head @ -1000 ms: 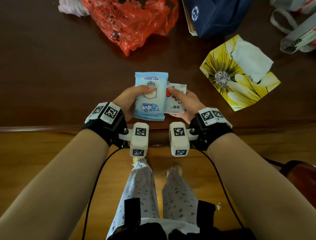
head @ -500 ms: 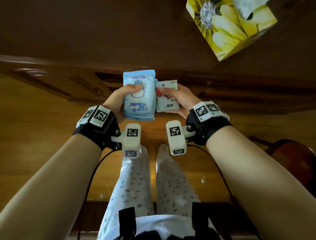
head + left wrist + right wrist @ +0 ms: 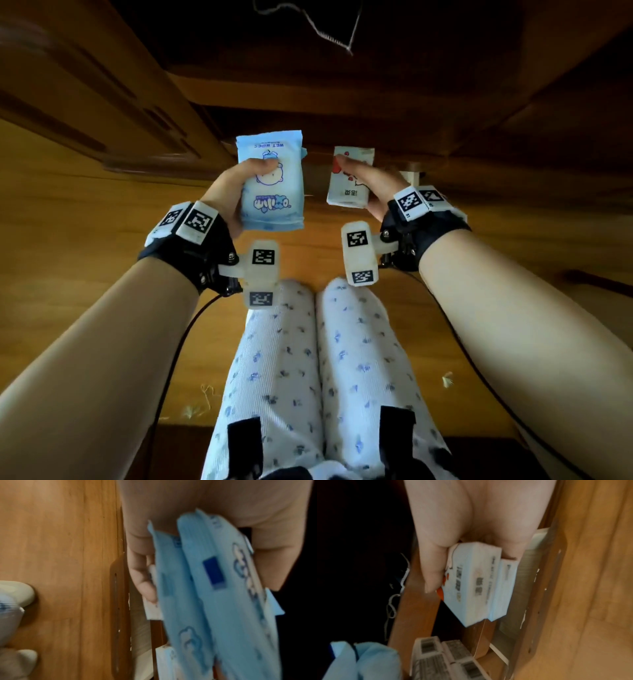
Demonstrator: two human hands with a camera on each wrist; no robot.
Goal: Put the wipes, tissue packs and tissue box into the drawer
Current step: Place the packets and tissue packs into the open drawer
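My left hand (image 3: pixel 253 173) grips two light blue wet wipes packs (image 3: pixel 270 185), upright, thumb on the front; the left wrist view shows both packs (image 3: pixel 214 588) side by side. My right hand (image 3: pixel 359 174) holds two white tissue packs (image 3: pixel 349 181) with a red print, stacked together in the right wrist view (image 3: pixel 474 581). Both hands hang below the desk edge, in front of an open wooden drawer (image 3: pixel 539 601). Several white packs (image 3: pixel 436 655) with barcodes lie inside it. The tissue box is out of view.
My legs in patterned trousers (image 3: pixel 318 359) are below the hands, over a wooden floor (image 3: pixel 85 240). A wooden cabinet front (image 3: pixel 102 102) stands at the left. The dark desk underside has a pale cord (image 3: pixel 329 34) hanging from it.
The view has tipped down from the desktop to under the desk, so the tissue box and bags are gone from sight. Both hands came down with their packs and moved apart.
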